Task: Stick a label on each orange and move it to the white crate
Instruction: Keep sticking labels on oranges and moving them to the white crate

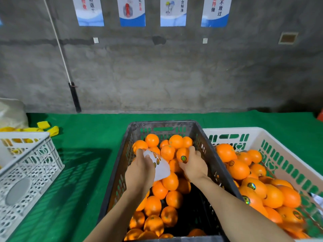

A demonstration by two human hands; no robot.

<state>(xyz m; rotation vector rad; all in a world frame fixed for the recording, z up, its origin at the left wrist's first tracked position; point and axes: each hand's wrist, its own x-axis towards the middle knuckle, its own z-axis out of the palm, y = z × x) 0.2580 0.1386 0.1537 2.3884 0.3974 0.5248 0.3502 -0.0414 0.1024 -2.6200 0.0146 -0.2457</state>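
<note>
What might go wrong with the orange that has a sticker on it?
The labelled orange is gripped by the right hand over the black crate; if it slips, it may get mixed with unlabelled fruit. The white crate looks piled high, so an added orange might roll off. The label sheet in the left hand bends, so stickers might crease.

Light comes from my left and above: the lattice crate (35, 165) throws a slatted shadow rightward over the green cloth (90, 133). The oranges (170, 182) glow bright, while the concrete wall (157, 75) stays dim. The edges bow with wide-angle distortion, and the lower right corner smears.
</note>
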